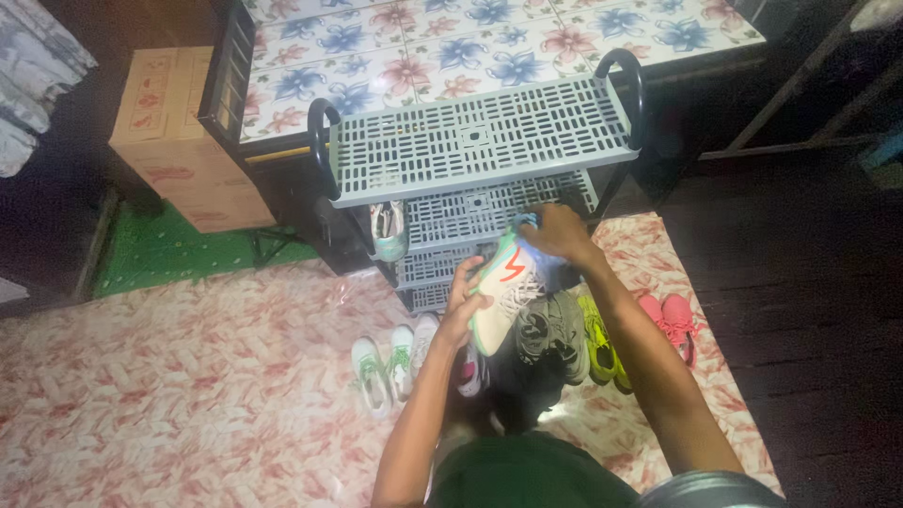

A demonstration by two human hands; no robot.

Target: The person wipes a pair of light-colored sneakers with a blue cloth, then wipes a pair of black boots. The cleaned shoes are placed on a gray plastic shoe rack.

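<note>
The person holds a white sneaker (506,293) with a mint-green edge and a red mark in both hands, just in front of the grey plastic shoe rack (480,141). The left hand (463,306) closes around the sole side near the toe, and the right hand (557,232) grips the heel end, close to the middle shelf. The shoe is tilted, toe down, above the floor mat (188,376). The step in hand seems to be carrying this shoe at the rack. A move onto a shelf would call for turning the shoe level first. Grey sneakers (550,325), yellow-green shoes (602,343), pink shoes (673,320) and a white pair (381,362) lie on the mat.
</note>
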